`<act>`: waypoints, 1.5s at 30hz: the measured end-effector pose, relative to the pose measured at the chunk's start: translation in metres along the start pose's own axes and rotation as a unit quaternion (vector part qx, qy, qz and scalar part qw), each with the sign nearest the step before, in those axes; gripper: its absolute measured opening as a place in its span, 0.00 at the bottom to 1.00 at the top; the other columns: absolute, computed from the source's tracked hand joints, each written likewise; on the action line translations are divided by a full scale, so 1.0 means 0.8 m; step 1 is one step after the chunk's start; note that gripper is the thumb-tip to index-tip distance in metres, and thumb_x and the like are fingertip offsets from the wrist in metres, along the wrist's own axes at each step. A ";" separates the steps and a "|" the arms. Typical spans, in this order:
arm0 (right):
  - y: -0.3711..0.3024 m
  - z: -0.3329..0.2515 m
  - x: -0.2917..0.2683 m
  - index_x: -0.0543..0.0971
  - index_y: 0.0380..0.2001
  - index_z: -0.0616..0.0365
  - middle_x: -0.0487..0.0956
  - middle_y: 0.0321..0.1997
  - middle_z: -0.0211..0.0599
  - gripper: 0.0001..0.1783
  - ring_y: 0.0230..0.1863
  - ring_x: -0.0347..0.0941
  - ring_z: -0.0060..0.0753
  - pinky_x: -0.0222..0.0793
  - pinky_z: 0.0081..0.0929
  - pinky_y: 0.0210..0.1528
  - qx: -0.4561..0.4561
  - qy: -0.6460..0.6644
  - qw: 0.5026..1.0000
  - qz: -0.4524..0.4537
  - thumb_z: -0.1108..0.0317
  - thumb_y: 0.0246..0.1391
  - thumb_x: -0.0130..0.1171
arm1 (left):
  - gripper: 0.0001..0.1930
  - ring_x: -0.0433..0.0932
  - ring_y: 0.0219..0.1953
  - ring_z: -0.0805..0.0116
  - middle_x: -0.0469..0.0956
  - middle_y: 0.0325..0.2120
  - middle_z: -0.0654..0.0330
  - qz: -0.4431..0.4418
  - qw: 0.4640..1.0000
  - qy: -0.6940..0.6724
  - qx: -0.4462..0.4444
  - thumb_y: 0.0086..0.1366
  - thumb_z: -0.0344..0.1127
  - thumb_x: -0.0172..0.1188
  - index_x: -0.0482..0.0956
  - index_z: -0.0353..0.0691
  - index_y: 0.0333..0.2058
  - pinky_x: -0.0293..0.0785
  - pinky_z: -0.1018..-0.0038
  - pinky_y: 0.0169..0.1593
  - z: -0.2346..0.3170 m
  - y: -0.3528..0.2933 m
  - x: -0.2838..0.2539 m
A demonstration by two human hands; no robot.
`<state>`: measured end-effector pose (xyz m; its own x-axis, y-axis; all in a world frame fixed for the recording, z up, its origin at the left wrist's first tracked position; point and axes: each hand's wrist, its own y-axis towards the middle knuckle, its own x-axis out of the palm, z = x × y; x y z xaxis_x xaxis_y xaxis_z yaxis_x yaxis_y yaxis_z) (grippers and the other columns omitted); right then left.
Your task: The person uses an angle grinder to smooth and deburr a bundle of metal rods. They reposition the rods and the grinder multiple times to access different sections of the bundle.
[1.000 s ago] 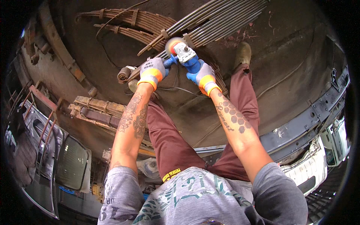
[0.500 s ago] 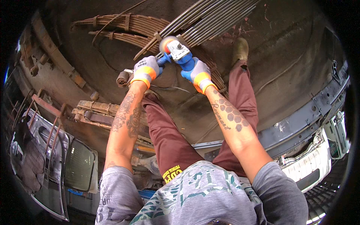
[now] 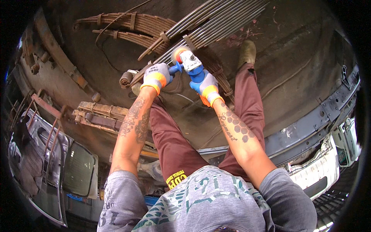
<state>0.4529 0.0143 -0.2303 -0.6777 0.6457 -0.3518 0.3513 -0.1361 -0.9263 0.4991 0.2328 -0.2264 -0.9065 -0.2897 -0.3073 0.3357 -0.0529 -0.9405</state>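
An angle grinder with a blue body, pale metal head and a round reddish disc is held between both my gloved hands. My left hand wraps round its blue side handle. Closed on the blue body is my right hand. The disc is blurred and lies over the near end of a stack of leaf springs, whose long bars slant up to the right. Whether disc and metal touch, I cannot tell. Clamps band the stack.
Rusty leaf springs lie at the far left, with a cable across them. More rusty spring packs sit left of my legs. A dark steel beam curves along the right. A vehicle door stands at the lower left.
The grinder and both my hands have moved slightly right and nearer to me. The disc has shifted along the leaf springs toward their near end.
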 end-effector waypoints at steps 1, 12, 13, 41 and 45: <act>0.001 0.000 -0.001 0.84 0.50 0.49 0.86 0.50 0.51 0.32 0.54 0.83 0.57 0.79 0.45 0.58 -0.006 -0.002 1.000 0.004 0.52 0.37 0.73 | 0.17 0.86 0.47 0.47 0.87 0.43 0.46 0.011 1.000 -0.002 0.005 0.63 0.48 0.64 0.90 0.45 0.43 0.81 0.58 0.52 -0.002 0.003 0.002; 0.029 -0.029 -0.015 0.86 0.45 0.52 0.88 0.42 0.47 0.31 0.45 0.86 0.50 0.80 0.43 0.51 -0.069 0.002 0.997 0.030 0.51 0.34 0.75 | 0.17 0.86 0.49 0.45 0.87 0.44 0.45 0.044 0.999 0.009 -0.005 0.65 0.45 0.61 0.89 0.44 0.46 0.81 0.56 0.53 -0.005 0.009 -0.046; 0.029 -0.032 -0.017 0.86 0.45 0.52 0.88 0.42 0.46 0.31 0.45 0.86 0.49 0.80 0.43 0.51 -0.070 -0.004 0.997 0.034 0.51 0.34 0.75 | 0.17 0.86 0.49 0.45 0.87 0.44 0.45 0.042 0.999 0.013 -0.002 0.65 0.45 0.61 0.89 0.44 0.46 0.80 0.56 0.53 -0.007 0.011 -0.049; 0.047 0.064 0.041 0.84 0.45 0.56 0.88 0.43 0.48 0.31 0.45 0.86 0.47 0.80 0.40 0.50 -0.102 0.136 0.985 0.022 0.54 0.34 0.77 | 0.18 0.86 0.50 0.48 0.87 0.46 0.48 0.021 0.996 0.087 -0.019 0.68 0.47 0.61 0.89 0.42 0.46 0.82 0.59 0.52 0.038 -0.012 -0.025; 0.038 0.079 0.051 0.84 0.40 0.60 0.87 0.37 0.48 0.26 0.39 0.86 0.43 0.80 0.38 0.44 -0.107 0.066 0.992 0.016 0.56 0.38 0.75 | 0.15 0.85 0.52 0.46 0.86 0.47 0.46 0.024 0.996 0.081 -0.019 0.66 0.42 0.62 0.90 0.42 0.45 0.81 0.56 0.55 0.056 -0.020 -0.006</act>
<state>0.3952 -0.0109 -0.2810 -0.5781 0.7383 -0.3474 0.5103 -0.0051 -0.8600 0.5097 0.1920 -0.2033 -0.9198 -0.1335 -0.3690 0.3730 -0.0056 -0.9278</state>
